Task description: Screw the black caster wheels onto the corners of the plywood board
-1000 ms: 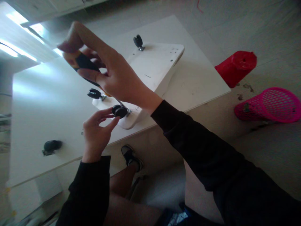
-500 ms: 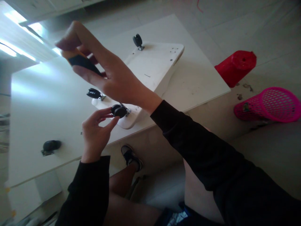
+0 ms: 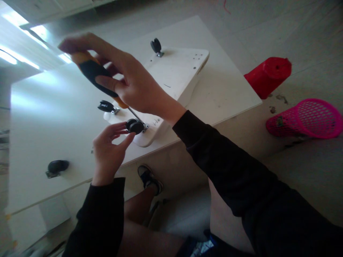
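The black caster stands at the near left corner of the white panel, close to the near edge of the table (image 3: 227,101) — its metal plate (image 3: 146,127) against the panel. The left hand (image 3: 108,150) pinches that black caster (image 3: 134,126) between thumb and fingers. The right hand (image 3: 134,80) has its fingers wrapped around the handle of the screwdriver (image 3: 92,71), whose shaft slants down to the plate. On the white panel (image 3: 174,71), a second caster (image 3: 105,106) sits at the far left corner and a third (image 3: 155,45) at the far corner; the right corner shows small holes. A loose caster (image 3: 57,166) lies toward the table's near left corner. Off the right corner — a red bin (image 3: 270,76) and a pink basket (image 3: 289,119).
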`<state>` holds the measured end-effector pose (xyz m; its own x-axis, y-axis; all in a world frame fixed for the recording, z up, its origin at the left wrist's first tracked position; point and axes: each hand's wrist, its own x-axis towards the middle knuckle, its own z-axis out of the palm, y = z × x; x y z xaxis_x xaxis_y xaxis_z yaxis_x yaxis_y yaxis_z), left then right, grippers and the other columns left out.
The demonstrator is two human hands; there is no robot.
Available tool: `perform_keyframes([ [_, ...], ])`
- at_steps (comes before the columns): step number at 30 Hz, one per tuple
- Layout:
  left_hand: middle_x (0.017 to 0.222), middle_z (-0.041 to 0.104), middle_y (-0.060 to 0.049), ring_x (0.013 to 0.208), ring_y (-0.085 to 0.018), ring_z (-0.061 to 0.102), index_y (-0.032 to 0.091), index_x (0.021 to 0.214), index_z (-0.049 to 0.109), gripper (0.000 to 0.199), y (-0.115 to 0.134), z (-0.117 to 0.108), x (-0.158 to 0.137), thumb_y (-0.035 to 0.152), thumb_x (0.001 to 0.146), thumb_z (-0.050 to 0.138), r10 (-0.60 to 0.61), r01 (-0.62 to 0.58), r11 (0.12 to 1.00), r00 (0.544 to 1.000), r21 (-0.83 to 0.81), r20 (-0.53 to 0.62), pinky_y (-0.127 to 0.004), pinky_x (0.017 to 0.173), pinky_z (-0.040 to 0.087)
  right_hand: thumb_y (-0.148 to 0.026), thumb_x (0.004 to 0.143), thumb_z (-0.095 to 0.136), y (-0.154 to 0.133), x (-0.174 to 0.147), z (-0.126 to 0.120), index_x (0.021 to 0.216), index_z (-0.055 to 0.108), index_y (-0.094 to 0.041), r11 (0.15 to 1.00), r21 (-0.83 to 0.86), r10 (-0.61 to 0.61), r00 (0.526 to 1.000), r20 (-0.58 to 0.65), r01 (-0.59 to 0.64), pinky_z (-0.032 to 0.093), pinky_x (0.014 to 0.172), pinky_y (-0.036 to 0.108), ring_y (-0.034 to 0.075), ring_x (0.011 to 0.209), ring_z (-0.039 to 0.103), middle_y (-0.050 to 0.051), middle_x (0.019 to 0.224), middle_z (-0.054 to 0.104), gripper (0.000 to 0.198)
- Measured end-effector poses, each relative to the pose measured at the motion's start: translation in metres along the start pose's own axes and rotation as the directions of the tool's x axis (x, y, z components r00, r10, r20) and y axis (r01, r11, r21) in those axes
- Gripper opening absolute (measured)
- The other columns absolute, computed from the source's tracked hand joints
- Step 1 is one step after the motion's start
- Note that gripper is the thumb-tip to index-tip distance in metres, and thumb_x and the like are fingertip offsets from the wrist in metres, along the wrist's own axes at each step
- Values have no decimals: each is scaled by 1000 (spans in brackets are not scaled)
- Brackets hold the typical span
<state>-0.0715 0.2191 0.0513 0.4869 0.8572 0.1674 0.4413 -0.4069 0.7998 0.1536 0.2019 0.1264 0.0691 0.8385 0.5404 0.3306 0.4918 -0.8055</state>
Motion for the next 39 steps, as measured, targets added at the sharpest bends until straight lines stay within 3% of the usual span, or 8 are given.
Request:
perform_keyframes([
  [5, 111, 83, -4, 97, -25, 81, 30, 113, 80, 33, 1, 0, -1, 32, 82, 90, 8, -8, 1000, 1000, 5, -4, -44, 93, 68, -20, 98, 41, -2, 1, -3, 155, 39, -9, 1000, -12, 26, 998, 59, -25, 57, 105, 11, 7, 138, 60, 5, 168, 52, 58],
  [10, 112, 84, -4, 98, -25, 81, 28, 115, 80, 35, 0, 0, -1, 33, 82, 91, -7, 7, 1000, 1000, 15, -8, -45, 96, 67, -16, 97, 46, -6, -1, -1, 154, 36, -3, 1000, 25, 16, 997, 74, -18, 53, 114, 15, 9, 145, 56, 8, 164, 53, 59],
  [15, 111, 84, -3, 98, -25, 81, 29, 114, 80, 35, -1, 0, -1, 35, 81, 91, -12, 12, 1000, 1000, 27, -10, -46, 97, 67, -16, 101, 51, -10, -2, -2, 152, 39, -9, 995, -89, 41, 996, 73, -35, 57, 109, 14, 8, 139, 60, 5, 159, 57, 53],
  [21, 112, 84, -4, 100, -27, 81, 31, 111, 79, 32, 2, 0, -1, 35, 82, 91, -18, 18, 1000, 1000, 3, 0, -50, 98, 68, -20, 94, 65, -22, -3, -7, 149, 46, -3, 987, -135, 90, 996, 28, -85, 51, 103, 2, 6, 125, 63, 4, 149, 66, 60],
  [24, 113, 84, -4, 101, -28, 81, 31, 111, 79, 31, 1, 0, 0, 37, 82, 90, -15, 15, 1000, 1000, 9, 7, -51, 99, 68, -23, 95, 65, -24, -1, -7, 149, 48, -7, 979, -180, 106, 994, 23, -101, 52, 100, 1, 5, 124, 63, 2, 149, 66, 59],
  [30, 114, 84, -4, 103, -28, 81, 32, 111, 79, 32, 1, -1, -1, 38, 82, 90, -19, 19, 1000, 1000, 20, 9, -50, 99, 68, -24, 90, 69, -18, 0, -4, 141, 56, -5, 962, -273, -14, 999, -29, 6, 49, 104, 0, 9, 128, 66, 1, 138, 74, 56],
  [35, 111, 84, -3, 97, -25, 81, 31, 112, 79, 34, 1, -1, 0, 35, 81, 92, -34, 34, 999, 999, -2, 4, -46, 95, 68, -36, 98, 53, -7, 1, -3, 140, 60, -8, 923, -376, -108, 993, -53, 81, 47, 102, 0, 8, 126, 68, -3, 134, 76, 51],
  [39, 111, 84, -3, 97, -25, 81, 30, 112, 79, 34, -1, 0, 0, 35, 80, 92, -31, 31, 999, 1000, -10, -2, -46, 96, 67, -36, 91, 62, -6, 7, 2, 144, 59, -7, 923, -384, -71, 995, -70, 39, 48, 97, -1, 8, 122, 69, -2, 135, 76, 60],
])
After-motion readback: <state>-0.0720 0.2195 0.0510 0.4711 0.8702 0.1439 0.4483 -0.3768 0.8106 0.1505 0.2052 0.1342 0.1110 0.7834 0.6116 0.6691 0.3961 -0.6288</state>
